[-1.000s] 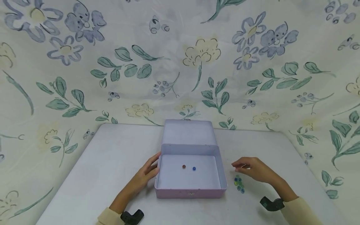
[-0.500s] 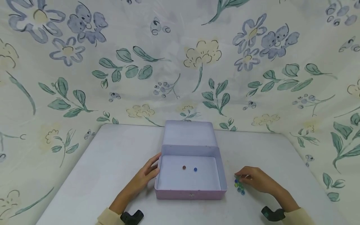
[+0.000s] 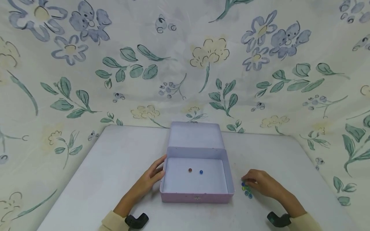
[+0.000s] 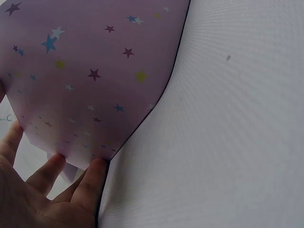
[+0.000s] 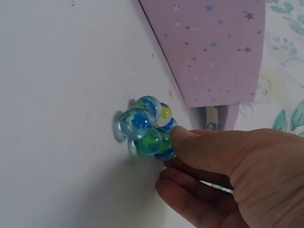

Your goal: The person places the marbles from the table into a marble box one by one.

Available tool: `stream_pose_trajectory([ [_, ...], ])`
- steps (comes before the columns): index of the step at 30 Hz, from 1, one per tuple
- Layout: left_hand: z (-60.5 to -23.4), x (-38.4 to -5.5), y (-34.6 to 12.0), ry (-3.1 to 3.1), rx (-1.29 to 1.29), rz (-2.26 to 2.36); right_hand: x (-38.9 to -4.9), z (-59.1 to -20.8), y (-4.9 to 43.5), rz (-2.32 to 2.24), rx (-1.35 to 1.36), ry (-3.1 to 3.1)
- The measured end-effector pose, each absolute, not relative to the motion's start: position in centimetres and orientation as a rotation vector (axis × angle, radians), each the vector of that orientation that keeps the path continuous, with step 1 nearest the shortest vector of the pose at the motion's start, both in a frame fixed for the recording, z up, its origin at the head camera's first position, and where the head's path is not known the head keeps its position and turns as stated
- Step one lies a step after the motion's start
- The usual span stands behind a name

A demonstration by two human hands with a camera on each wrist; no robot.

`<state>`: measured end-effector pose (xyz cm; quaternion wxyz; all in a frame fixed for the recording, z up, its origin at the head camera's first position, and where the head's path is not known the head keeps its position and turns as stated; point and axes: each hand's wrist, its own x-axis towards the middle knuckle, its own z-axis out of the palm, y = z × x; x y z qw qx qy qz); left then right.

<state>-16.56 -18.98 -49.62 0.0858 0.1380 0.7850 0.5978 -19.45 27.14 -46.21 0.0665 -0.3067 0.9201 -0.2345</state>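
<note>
A lilac tin box [image 3: 197, 198], printed with small stars outside, stands with its lid up. On its floor lie a brown marble [image 3: 189, 170] and a blue marble [image 3: 201, 172]. My left hand [image 3: 147, 179] rests against the box's left wall; the left wrist view has those fingertips [image 4: 97, 166] touching the starry side. Right of the box, several glass marbles [image 5: 148, 124] in blue, green and yellow sit clustered on the table. My right hand [image 3: 264, 183] is at the cluster's far end, thumb and fingers pinching a marble there, mostly hidden behind the thumb [image 5: 183, 137].
The white table [image 3: 115, 154] extends to both sides of the box. Behind it hangs a flowered cloth [image 3: 185, 64], which also closes in the sides. A black wrist camera [image 3: 137, 221] is worn on the left wrist, another black camera [image 3: 278, 219] on the right.
My right hand has come down and toward me onto the marble cluster. Inside the box, the blue marble has rolled slightly right. My left hand stays against the box.
</note>
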Motion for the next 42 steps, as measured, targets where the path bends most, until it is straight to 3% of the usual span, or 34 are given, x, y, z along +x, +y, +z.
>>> stream_pose_trajectory([
  [19, -49.8, -16.6, -19.0, 2.330, 0.415, 1.789, -19.6, -46.4, 26.2, -0.687, -0.752, 2.792],
  [42, -49.7, -16.6, -19.2, 2.300, 0.448, 1.821, -20.4, -45.1, 26.5, -0.807, -0.882, 2.863],
])
